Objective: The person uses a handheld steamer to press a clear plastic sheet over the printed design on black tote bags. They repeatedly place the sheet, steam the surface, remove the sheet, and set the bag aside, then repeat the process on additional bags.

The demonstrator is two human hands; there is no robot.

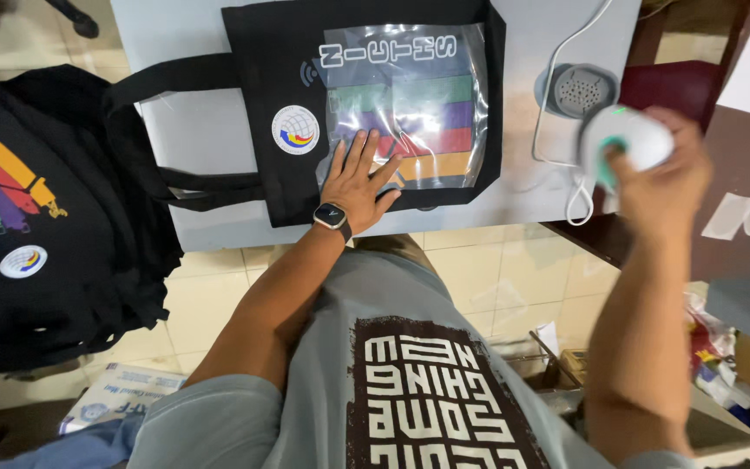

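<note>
While the left hand [359,181] is pressing flat, fingers spread and gripping nothing, on a clear film sheet [405,108] with coloured stripes, the right hand [663,178] is holding a small rounded white device [625,139] up at about three o'clock from the sheet, its grip closed around the body with the thumb near a teal ring. That sheet is lying on a black tote bag [288,61], which is spread flat on a pale grey surface [201,130], with the bag's long handles [154,130] trailing off toward nine o'clock. Judging by the glare and slight ripples, the film is looking thin, light and slippery, likely to slide unless held down by a flat palm as it is now, and best lifted by a corner or edge. Being soft cloth, the bag is probably going to bunch if dragged, so the handles or top hem are looking like the sensible places to take it. Compact, hard and easy to cup in one palm is how the white device is appearing; a white cord [557,78] is looping near a round grey cradle [576,89] at twelve o'clock from it. Whether anything is sitting inside the tote I cannot tell. At nine o'clock, more black bags [36,243] with similar stripes and a round badge are piling up beside the surface.
</note>
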